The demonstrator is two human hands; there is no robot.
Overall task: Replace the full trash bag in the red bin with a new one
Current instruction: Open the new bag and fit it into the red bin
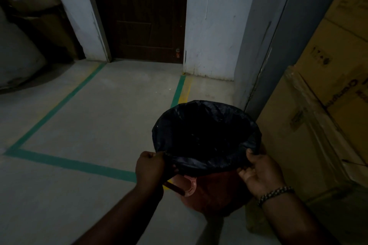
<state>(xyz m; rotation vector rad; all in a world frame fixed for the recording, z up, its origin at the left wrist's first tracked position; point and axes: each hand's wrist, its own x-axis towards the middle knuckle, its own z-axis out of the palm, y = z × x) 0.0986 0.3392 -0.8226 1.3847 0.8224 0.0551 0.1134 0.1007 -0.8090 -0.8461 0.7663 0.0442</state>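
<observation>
Red bin point(211, 191): stood on the floor point(89, 125) just beside the cardboard boxes point(318, 115), its near wall and a pale handle point(189, 185) showing below the bag.
Black bag point(205, 131): sat in the bin, with its edge folded out over the rim all the way round. The inside was too dark to tell whether it was full or empty.
Left grip point(150, 167): the left hand was curled tight and pinched the bag's edge at the near-left of the rim.
Right grip point(260, 173): the right hand, a beaded bracelet point(275, 194) at its wrist, pinched the same edge at the near-right with its thumb on top.
Other bags: none was in view, neither a tied-off full one nor a spare.
Progress, as a judgement: it was unclear which bag this was. If it was the full one, the job had barely begun and the edge had yet to be peeled off the rim. If it was the new one, the swap was nearly finished.
Left to do: in the first case, lifting the bag out and fitting a fresh one. In the second, only seating the near edge.
</observation>
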